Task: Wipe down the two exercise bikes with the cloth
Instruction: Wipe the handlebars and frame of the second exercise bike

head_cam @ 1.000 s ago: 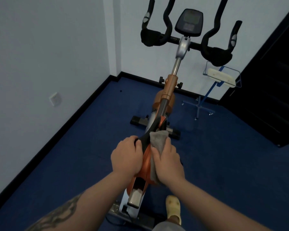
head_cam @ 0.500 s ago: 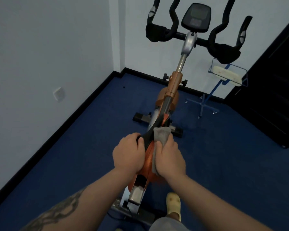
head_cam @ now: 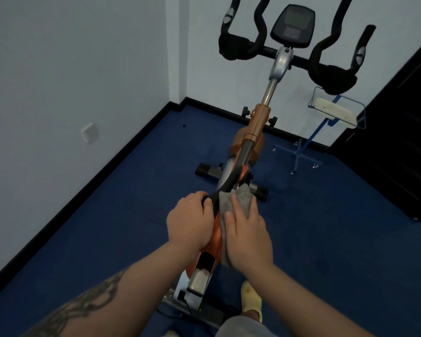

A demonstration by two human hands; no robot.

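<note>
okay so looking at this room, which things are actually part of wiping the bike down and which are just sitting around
Part of the job:
- exercise bike
- grey cloth, pressed on the bike's orange frame by the right hand
- left hand, gripping the frame opposite

Just sitting around:
- blue stand with a wire tray by the far wall
- wall socket
- dark door
</note>
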